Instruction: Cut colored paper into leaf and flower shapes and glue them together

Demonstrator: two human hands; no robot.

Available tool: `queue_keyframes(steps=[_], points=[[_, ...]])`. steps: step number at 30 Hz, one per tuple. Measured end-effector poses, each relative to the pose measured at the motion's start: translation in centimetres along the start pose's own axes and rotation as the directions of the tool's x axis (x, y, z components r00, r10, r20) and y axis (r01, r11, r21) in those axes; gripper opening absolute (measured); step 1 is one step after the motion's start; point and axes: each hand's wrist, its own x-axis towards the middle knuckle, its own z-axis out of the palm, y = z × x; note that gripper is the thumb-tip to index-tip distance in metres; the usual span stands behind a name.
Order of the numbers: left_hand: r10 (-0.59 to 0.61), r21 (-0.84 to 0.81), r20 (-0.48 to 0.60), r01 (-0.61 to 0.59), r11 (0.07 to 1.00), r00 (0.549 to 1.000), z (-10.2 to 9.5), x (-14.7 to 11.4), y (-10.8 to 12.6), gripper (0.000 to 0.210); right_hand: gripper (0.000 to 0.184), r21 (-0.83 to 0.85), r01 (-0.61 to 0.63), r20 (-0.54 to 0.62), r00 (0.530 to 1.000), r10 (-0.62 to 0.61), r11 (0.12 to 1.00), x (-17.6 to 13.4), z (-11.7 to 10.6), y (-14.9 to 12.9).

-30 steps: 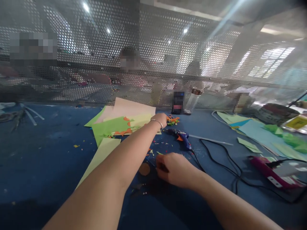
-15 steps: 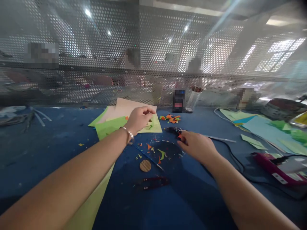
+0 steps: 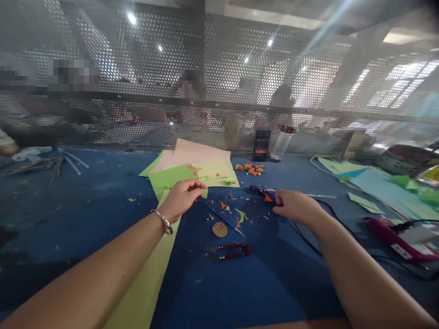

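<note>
across the blue table (image 3: pixel 260 283), just left of the middle, the left hand (image 3: pixel 181 198) has drawn back toward the near side from the paper sheets (image 3: pixel 202 148), where it hung half a second ago; now thumb and fingertips are pressed together, pinching a small green piece (image 3: pixel 205 193) by its edge. to the right, the right hand (image 3: pixel 297 205) is at the glue gun (image 3: pixel 270 191) as it was that half second back, though a second ago it was nearer, beside the wooden disc (image 3: pixel 219 229). its fingers curl over the handle end and hide most of it, so i can't tell how tightly they close. the gun's tip points left, and a glue stick (image 3: pixel 320 196) trails off right behind it. to my eye, the change leaves each hand with its own thing, piece on the left and gun on the right, well apart and not yet brought together. between the hands and nearer lie paper scraps (image 3: pixel 242 215), a thin blue stick (image 3: pixel 222 219), the disc and red-handled snips (image 3: pixel 233 246), none of them touched; farther off, beyond the gun, sits a pile of orange and green pieces (image 3: pixel 253 169).
</note>
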Motion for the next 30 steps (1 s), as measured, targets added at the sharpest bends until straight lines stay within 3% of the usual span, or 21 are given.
queue_keyframes(steps=[5, 8, 11, 13, 15, 17, 19, 22, 25, 27, 30], points=[[0.034, -0.067, -0.055, -0.038, 0.997, 0.998, -0.4, 0.3, -0.1, 0.021, 0.012, -0.024, 0.033, 0.029, 0.999, -0.032, 0.999, -1.0, -0.9, -0.1], [0.0, -0.126, -0.06, -0.007, 0.992, 0.998, -0.6, 0.6, 0.1, 0.017, 0.019, 0.024, 0.113, -0.146, 0.983, -0.109, 0.993, -0.9, -2.3, -2.3], [-0.043, -0.211, -0.044, 0.033, 0.977, 0.998, -0.6, 0.7, 0.5, 0.015, 0.026, 0.208, 0.413, -0.305, 0.889, -0.342, 0.887, 0.4, -3.5, -6.7], [-0.052, -0.249, -0.033, 0.042, 0.968, 0.998, -0.6, 0.6, 0.8, 0.015, 0.043, 0.332, 0.566, -0.274, 0.823, -0.497, 0.754, 1.8, -3.9, -10.0], [-0.038, -0.274, -0.021, 0.031, 0.961, 0.999, -0.7, 0.4, 1.1, 0.015, 0.055, 0.439, 0.627, -0.204, 0.768, -0.607, 0.644, 3.5, -4.0, -12.9], [-0.009, -0.301, -0.006, 0.007, 0.954, 1.0, -0.9, 0.2, 1.2, 0.015, 0.046, 0.446, 0.637, -0.121, 0.739, -0.663, 0.629, 5.3, -4.1, -14.5], [0.02, -0.317, -0.009, -0.022, 0.948, 1.0, -1.3, 0.1, 1.1, 0.015, 0.019, 0.443, 0.621, -0.082, 0.747, -0.66, 0.647, 7.2, -4.3, -14.7], [0.005, -0.359, -0.084, -0.035, 0.933, 0.996, -1.7, 0.4, 0.7, 0.016, 0.022, 0.428, 0.549, -0.12, 0.822, -0.557, 0.718, 10.5, -5.3, -12.4], [-0.072, -0.406, -0.166, -0.001, 0.914, 0.984, -2.0, 0.9, 0.3, 0.013, 0.022, 0.374, 0.422, -0.178, 0.907, -0.382, 0.826, 13.6, -6.4, -8.1], [-0.112, -0.419, -0.159, 0.036, 0.907, 0.981, -2.1, 1.1, 0.2, 0.012, 0.022, 0.329, 0.328, -0.219, 0.939, -0.266, 0.886, 15.1, -7.1, -5.3], [-0.149, -0.443, -0.077, 0.101, 0.891, 0.986, -2.0, 0.9, 0.4, 0.011, 0.031, 0.266, 0.227, -0.27, 0.951, -0.153, 0.937, 15.9, -7.8, -2.2]])
